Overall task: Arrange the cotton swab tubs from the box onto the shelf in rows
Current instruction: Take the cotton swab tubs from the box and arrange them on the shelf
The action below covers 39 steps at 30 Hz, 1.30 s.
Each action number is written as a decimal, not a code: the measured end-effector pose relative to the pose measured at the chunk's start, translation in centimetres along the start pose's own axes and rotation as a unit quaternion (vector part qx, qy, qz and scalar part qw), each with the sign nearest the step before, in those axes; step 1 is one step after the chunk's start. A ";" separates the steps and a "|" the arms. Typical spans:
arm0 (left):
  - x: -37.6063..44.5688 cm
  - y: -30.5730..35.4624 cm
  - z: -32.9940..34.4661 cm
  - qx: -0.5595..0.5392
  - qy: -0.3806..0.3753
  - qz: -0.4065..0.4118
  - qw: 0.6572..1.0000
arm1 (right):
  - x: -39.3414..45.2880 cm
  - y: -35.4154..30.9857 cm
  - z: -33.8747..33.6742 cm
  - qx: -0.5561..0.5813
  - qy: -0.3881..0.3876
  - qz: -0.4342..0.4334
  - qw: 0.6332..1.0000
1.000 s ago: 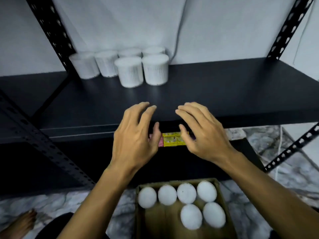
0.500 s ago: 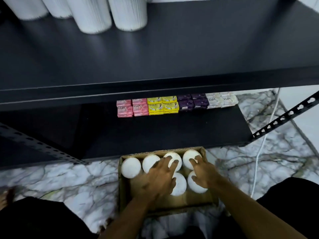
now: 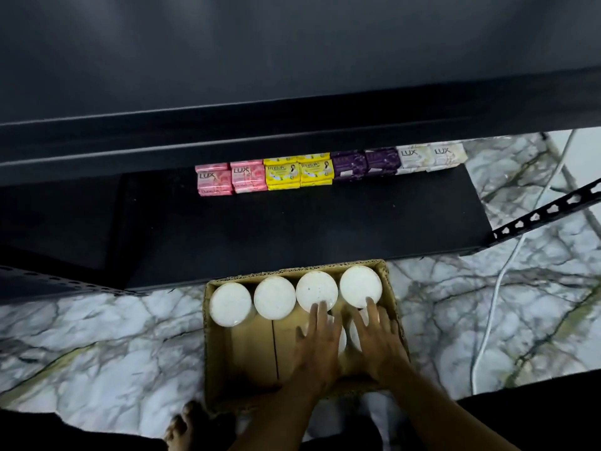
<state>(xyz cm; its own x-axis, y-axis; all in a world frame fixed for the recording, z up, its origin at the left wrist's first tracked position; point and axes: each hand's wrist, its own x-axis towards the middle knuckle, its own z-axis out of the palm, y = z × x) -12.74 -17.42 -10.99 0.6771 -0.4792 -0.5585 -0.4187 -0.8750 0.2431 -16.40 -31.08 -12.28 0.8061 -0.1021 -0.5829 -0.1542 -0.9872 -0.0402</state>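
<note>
While both hands reach into the box [image 3: 240, 359] on the marble floor [image 3: 97, 336], I judge the pick-up step is under way: two tubs in the near row lie under my palms, the left hand [image 3: 320, 343] over one tub [image 3: 340, 340] and the right hand [image 3: 374, 336] over its neighbour [image 3: 355, 333]. Fingers look spread and fairly straight, laid on the lids; whether thumbs have wrapped the sides I cannot tell. Four more tubs stand in the far row, lids up, touching one another, from the leftmost tub [image 3: 230, 304] to the rightmost tub [image 3: 360, 286]. My fingertips overlap the near edges of the two right-hand ones.

Next, as I read it, each hand must close round its tub's wall and lift straight up, clear of the cardboard rim, before swinging up to the top shelf [image 3: 292, 60]. That shelf fills the upper frame, and no tubs on it are in view here.

Room is fair. Bare cardboard takes up the box's left near part, so my left hand has slack on that side; my right sits close to the box's right wall. Overhead, the top shelf's front lip [image 3: 292, 125] juts forward, an edge to avoid on the way up. Soap packs [image 3: 325, 169] line the lower shelf [image 3: 292, 229], well behind the box. A white cable [image 3: 497, 288] trails across the floor at right, and a bare foot [image 3: 182, 428] rests by the box's near left corner.
</note>
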 end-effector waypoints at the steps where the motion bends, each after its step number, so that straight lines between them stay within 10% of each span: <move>1: 0.1 0.2 0.1 0.004 0.006 -0.006 1.000 | 0.1 0.1 0.2 0.004 -0.003 0.002 1.000; 19: -2.2 -2.4 -1.3 0.002 0.018 -0.018 1.000 | -1.2 0.3 -3.9 0.005 0.040 -0.088 0.995; 39: -20.5 -9.7 -21.6 -0.036 0.247 -0.020 0.968 | -11.9 -9.2 -24.9 -0.001 0.173 -0.218 0.961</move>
<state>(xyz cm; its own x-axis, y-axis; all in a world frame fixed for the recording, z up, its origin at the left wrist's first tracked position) -9.45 -0.64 15.21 0.9061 -0.4041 -0.1253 -0.3550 -0.8873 0.2943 -10.38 -23.78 15.26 0.9358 0.2860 -0.2060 0.2411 -0.9457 -0.2180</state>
